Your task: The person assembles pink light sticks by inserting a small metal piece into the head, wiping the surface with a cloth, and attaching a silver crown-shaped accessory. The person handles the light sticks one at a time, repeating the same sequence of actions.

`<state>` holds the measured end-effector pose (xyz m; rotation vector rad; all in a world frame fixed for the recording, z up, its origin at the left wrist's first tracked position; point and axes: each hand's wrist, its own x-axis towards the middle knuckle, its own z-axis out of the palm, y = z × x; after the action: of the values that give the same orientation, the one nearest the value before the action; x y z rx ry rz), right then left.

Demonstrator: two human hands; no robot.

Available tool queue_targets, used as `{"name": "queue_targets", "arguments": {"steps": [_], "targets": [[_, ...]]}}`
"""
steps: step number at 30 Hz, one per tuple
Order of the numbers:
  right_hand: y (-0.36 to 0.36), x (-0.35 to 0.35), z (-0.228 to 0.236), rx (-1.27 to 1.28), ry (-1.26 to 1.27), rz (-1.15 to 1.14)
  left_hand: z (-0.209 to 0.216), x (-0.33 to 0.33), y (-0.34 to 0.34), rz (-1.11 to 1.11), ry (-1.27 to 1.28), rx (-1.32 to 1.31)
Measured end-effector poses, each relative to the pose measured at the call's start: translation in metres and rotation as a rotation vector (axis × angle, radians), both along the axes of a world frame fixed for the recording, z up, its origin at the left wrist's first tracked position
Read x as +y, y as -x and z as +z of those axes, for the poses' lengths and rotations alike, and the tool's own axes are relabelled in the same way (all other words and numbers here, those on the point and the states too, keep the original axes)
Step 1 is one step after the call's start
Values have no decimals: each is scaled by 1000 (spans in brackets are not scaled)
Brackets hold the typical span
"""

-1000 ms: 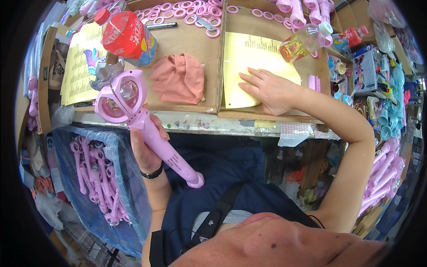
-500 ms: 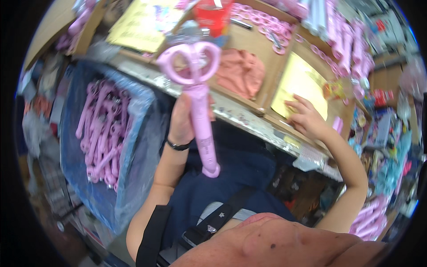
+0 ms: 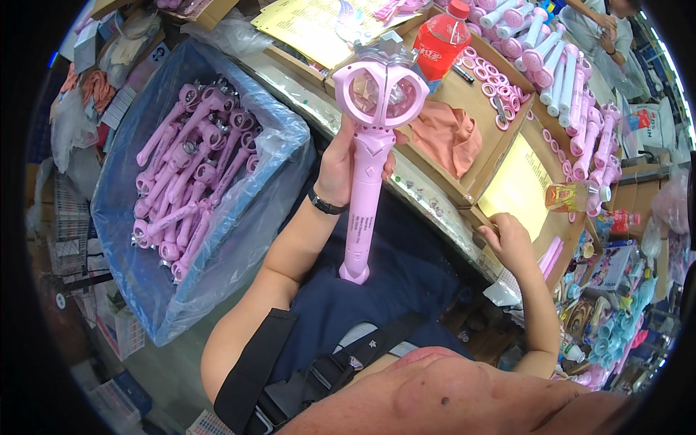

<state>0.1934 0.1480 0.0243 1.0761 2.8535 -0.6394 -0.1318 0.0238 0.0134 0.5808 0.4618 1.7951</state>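
Observation:
A pink toy wand [image 3: 366, 203] with a round clear-windowed head and a silver crown top stands nearly upright in front of me. My left hand [image 3: 337, 167] is closed around the upper part of its handle, and the lower end reaches down over my lap. My right hand [image 3: 510, 243] rests by the front edge of the cardboard tray, beside a yellow sheet [image 3: 518, 190]. Its fingers are loosely bent and apart, with nothing seen in them. To my left, a blue plastic-lined bin [image 3: 279, 141] holds several similar pink wands [image 3: 185, 174].
On the table lie a cardboard tray [image 3: 471, 177] with an orange cloth [image 3: 444, 138], pink rings [image 3: 500, 90] and a red-drink bottle [image 3: 440, 45]. A bottle with a yellow label [image 3: 569, 196] lies at the right. Pink handles [image 3: 573, 87] are piled farther back. Another person [image 3: 609, 36] is at the far right.
The view has shifted, and the wand now shows higher and further right, still in my left hand. My right hand has dropped from over the yellow sheet toward the tray edge, its fingers more bent.

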Motion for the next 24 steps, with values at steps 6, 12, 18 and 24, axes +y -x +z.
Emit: {"name": "queue_targets", "arguments": {"steps": [6, 12, 18, 24], "targets": [[3, -14, -2, 197, -26, -62, 3, -8, 5, 32, 48, -75], [16, -30, 48, 428, -176, -176, 3, -14, 12, 8, 4, -36], [98, -69, 83, 760, -469, 205, 12, -9, -6, -26, 85, 88], [141, -67, 88, 837, -620, 309, 25, -18, -9, 25, 106, 174]]}}
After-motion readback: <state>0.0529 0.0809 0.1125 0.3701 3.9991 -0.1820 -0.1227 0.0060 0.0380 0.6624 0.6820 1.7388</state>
